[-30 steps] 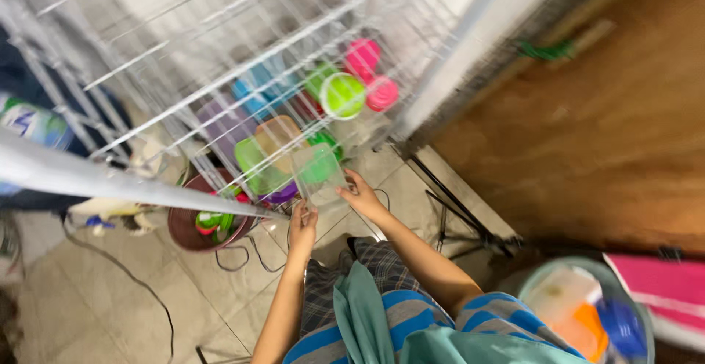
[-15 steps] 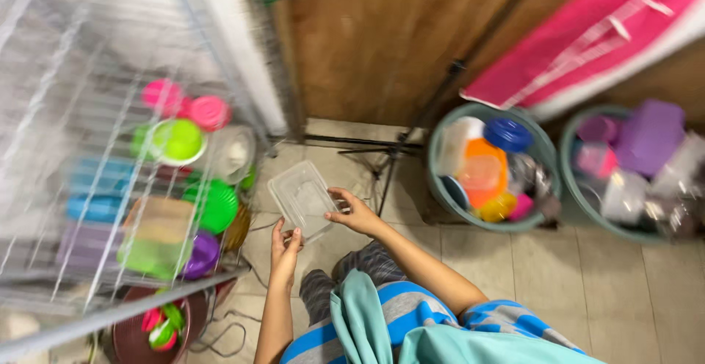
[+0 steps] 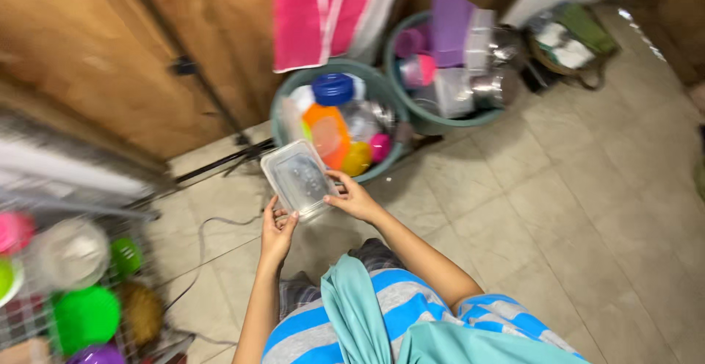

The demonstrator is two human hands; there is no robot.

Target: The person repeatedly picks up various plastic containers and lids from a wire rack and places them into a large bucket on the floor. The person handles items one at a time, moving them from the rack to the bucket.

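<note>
Both hands gripped the clear rectangular container (image 3: 299,177), left hand (image 3: 277,230) at its near end, right hand (image 3: 354,199) along its right side, its long axis pointing towards the nearer green basin (image 3: 283,109).

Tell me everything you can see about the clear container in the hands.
The container is a shallow rectangular tub with rounded corners, apparently of clear, slightly cloudy plastic. It looks empty and shows no lid. It is held tilted above the tiled floor, in front of a green tub of plasticware. The left hand grips its near corner from below, and the right hand holds its right edge, fingers on the rim.
</note>
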